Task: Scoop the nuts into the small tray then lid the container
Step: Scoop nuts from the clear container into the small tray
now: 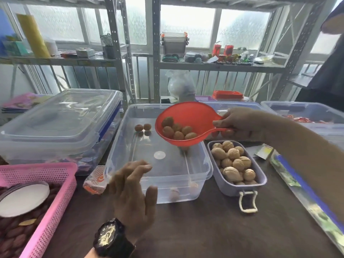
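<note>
Shelving (156,53) w/ windows behind dark table (204,229)

A round red plastic scoop (183,123) holding several brown nuts (177,130) hangs above the clear plastic container (130,142); right of it, the lilac small tray (260,180) is heaped with walnuts (232,161).

Frosted windows (188,21) are backlit by daylight. Grey slotted-steel shelving (156,53) is set against them, its shelf cluttered. Railing bars (87,77) are seen below. A dark brown surface (204,229) is in front.
</note>
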`<state>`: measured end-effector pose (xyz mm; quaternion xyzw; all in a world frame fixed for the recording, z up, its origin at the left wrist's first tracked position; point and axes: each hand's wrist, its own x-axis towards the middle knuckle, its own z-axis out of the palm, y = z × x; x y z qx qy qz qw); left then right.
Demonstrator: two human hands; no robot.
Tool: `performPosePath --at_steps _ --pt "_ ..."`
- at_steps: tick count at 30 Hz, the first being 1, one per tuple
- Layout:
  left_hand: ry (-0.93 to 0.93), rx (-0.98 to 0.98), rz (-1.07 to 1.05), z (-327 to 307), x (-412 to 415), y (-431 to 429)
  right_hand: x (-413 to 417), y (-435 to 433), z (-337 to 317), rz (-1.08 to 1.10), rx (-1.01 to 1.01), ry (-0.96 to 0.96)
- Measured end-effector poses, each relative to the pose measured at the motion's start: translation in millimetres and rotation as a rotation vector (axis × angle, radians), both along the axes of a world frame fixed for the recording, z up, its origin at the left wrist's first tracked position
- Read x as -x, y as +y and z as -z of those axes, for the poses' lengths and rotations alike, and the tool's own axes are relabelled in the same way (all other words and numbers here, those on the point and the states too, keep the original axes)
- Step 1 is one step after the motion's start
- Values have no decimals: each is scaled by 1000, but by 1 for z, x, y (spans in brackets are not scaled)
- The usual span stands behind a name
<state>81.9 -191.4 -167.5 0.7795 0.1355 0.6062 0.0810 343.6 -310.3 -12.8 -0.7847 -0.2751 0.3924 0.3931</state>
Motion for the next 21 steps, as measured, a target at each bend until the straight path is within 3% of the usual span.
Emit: performPosePath --at_steps 6,8,10,12,16,21 --pt "174 -130 515 -9 -20 -73 -8 -55 -24 129 -15 -23" --pt "219 29 704 -16 -34 -108 -9 -77 -29 174 -15 -44" --pt "185 327 803 -20 -54 -138 -8 -99 -30 224 5 -88" --pt "167 592 755 -20 -80 -155 -8 -119 -29 283 36 -156" --pt "207 879 537 -6 -135 -148 -9 -152 -23 361 67 -230" --pt "136 889 488 0 -152 -146 -7 -174 -14 410 99 -274"
